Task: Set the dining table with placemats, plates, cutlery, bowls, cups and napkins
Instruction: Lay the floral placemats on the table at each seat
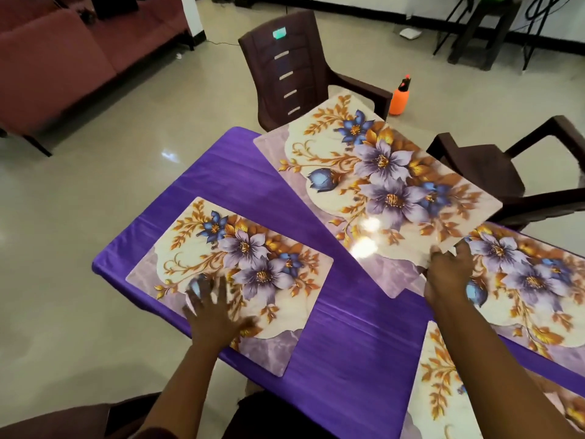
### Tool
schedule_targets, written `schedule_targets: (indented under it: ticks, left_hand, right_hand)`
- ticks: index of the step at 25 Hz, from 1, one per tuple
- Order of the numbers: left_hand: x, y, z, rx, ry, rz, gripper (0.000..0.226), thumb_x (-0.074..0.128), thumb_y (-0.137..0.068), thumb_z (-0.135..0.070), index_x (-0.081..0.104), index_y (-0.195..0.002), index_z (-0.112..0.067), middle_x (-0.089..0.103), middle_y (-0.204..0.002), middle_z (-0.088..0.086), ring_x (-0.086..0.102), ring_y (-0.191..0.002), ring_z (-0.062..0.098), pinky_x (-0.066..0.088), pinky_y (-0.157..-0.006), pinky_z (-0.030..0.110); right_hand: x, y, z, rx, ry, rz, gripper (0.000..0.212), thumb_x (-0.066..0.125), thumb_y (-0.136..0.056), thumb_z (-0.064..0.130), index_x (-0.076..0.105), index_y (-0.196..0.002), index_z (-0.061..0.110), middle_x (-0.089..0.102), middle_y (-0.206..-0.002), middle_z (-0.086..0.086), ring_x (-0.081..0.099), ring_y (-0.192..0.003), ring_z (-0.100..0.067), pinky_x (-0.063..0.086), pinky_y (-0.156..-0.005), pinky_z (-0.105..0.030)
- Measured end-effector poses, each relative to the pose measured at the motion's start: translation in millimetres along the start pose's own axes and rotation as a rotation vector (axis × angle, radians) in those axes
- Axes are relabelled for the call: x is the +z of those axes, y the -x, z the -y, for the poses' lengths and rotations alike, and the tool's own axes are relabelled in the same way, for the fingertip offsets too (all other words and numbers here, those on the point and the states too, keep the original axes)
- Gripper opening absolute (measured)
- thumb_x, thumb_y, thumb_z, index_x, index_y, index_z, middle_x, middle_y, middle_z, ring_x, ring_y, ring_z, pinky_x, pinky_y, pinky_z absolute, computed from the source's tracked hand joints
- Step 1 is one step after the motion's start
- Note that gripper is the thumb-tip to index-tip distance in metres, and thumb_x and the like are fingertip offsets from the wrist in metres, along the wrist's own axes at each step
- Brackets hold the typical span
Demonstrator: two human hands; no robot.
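Left hand (212,315) lies flat, fingers spread wide, pressing on the near-left placemat (240,274) on the purple tablecloth (348,350). Right hand (449,274) pinches the near edge of a second placemat (376,182), which tilts above the table's far end near a brown chair (294,71). Two more placemats (535,286) lie at the right.
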State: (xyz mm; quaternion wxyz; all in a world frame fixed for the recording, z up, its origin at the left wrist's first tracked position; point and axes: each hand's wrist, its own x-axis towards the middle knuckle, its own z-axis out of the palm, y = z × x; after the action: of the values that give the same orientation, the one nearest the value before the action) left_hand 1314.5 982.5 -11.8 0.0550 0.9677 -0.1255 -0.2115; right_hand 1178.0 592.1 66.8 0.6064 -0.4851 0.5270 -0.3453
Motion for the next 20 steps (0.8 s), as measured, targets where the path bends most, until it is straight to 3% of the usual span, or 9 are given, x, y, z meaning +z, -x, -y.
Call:
schedule_targets:
  ticks: [2, 4, 7, 10, 13, 16, 20]
  left_hand:
    - [-12.1, -5.7, -0.1, -0.008, -0.041, 0.156, 0.148, -0.009, -0.033, -0.104, -0.011, -0.153, -0.017, -0.015, -0.159, 0.022, -0.004, -0.144, 0.051, 0.011, -0.110, 0.068]
    - [-13.9, -12.9, 13.0, -0.030, -0.071, 0.159, 0.147, -0.016, -0.026, -0.102, -0.026, -0.148, -0.023, -0.028, -0.156, 0.019, -0.015, -0.144, 0.046, 0.005, -0.114, 0.063]
    - [-21.1, -25.0, 36.0, -0.072, -0.097, 0.149, 0.131, 0.000, -0.044, -0.102, -0.027, -0.148, -0.026, -0.026, -0.157, 0.019, -0.013, -0.145, 0.046, 0.007, -0.114, 0.062]
    - [-29.0, -39.0, 59.5, -0.087, -0.056, 0.129, 0.125, 0.021, -0.056, -0.096, -0.027, -0.148, -0.027, -0.025, -0.157, 0.019, -0.013, -0.144, 0.047, 0.007, -0.115, 0.065]
    - [-29.6, -39.7, 65.1, -0.055, -0.047, 0.112, 0.127, 0.009, -0.052, -0.101, -0.031, -0.146, -0.025, -0.027, -0.156, 0.020, -0.013, -0.144, 0.048, 0.007, -0.112, 0.065]
    - [-29.5, -40.4, 64.1, -0.055, -0.030, 0.105, 0.137, -0.016, -0.031, -0.100, -0.035, -0.143, -0.024, -0.029, -0.154, 0.022, -0.014, -0.143, 0.049, 0.007, -0.111, 0.067]
    - [-28.4, -41.2, 64.9, -0.050, -0.038, 0.110, 0.139, -0.021, -0.031, -0.099, -0.027, -0.148, -0.024, -0.025, -0.156, 0.023, -0.011, -0.144, 0.050, 0.009, -0.111, 0.067]
  right_hand:
    - [1.8, 6.7, -2.3, -0.009, -0.013, -0.036, 0.035, 0.054, -0.094, 0.001, 0.051, -0.122, 0.021, 0.051, -0.079, 0.001, 0.053, -0.069, -0.012, 0.050, -0.043, -0.020]
    - [3.7, 14.7, -5.7, -0.019, -0.036, -0.093, 0.029, 0.053, -0.095, 0.000, 0.051, -0.115, 0.021, 0.051, -0.078, 0.002, 0.052, -0.067, -0.010, 0.050, -0.042, -0.019]
    - [8.8, 26.3, -19.1, 0.005, -0.048, -0.168, 0.026, 0.054, -0.094, -0.001, 0.052, -0.097, 0.025, 0.047, -0.076, 0.005, 0.049, -0.070, -0.011, 0.050, -0.045, -0.021]
    - [20.0, 38.0, -31.8, 0.033, -0.030, -0.237, 0.029, 0.057, -0.092, 0.001, 0.053, -0.086, 0.029, 0.048, -0.077, 0.006, 0.047, -0.079, -0.017, 0.049, -0.070, -0.036]
    - [29.6, 48.2, -33.5, 0.059, -0.070, -0.267, 0.027, 0.058, -0.091, 0.002, 0.053, -0.097, 0.028, 0.052, -0.088, 0.004, 0.048, -0.086, -0.017, 0.048, -0.081, -0.040]
    - [33.2, 49.3, -29.0, 0.050, -0.114, -0.279, 0.030, 0.055, -0.091, 0.000, 0.053, -0.104, 0.027, 0.051, -0.091, 0.002, 0.049, -0.084, -0.014, 0.047, -0.080, -0.040]
    - [35.7, 49.8, -21.6, 0.070, -0.154, -0.297, 0.038, 0.049, -0.093, -0.003, 0.051, -0.119, 0.024, 0.052, -0.093, 0.002, 0.052, -0.075, -0.007, 0.051, -0.076, -0.039]
